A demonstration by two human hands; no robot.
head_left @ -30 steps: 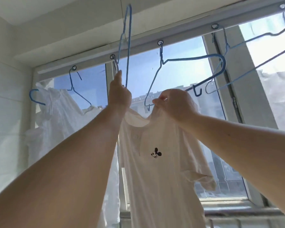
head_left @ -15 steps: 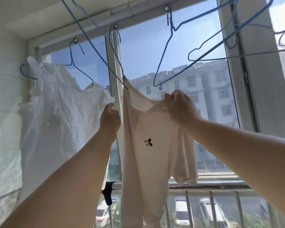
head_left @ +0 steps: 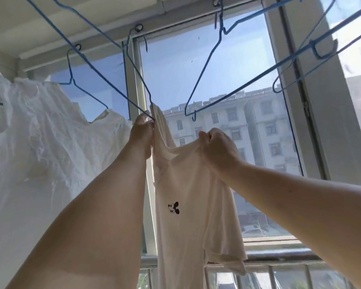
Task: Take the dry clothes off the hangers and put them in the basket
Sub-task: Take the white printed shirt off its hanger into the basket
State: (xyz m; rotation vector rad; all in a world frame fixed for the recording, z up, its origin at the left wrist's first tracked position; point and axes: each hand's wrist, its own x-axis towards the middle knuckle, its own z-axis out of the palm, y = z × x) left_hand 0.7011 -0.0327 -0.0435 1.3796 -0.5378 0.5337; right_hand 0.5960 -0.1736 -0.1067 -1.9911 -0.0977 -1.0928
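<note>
Here our left hand pinches the hanger tip beside the T-shirt, while right-hand fingers clamp its collar, probably to slide it free.

Apartment block beyond window; possibly parked car below.

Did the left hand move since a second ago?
Yes. The left hand came down from the hanger's wire near the rail hooks and now pinches the hanger tip at the cream shirt's shoulder.
</note>
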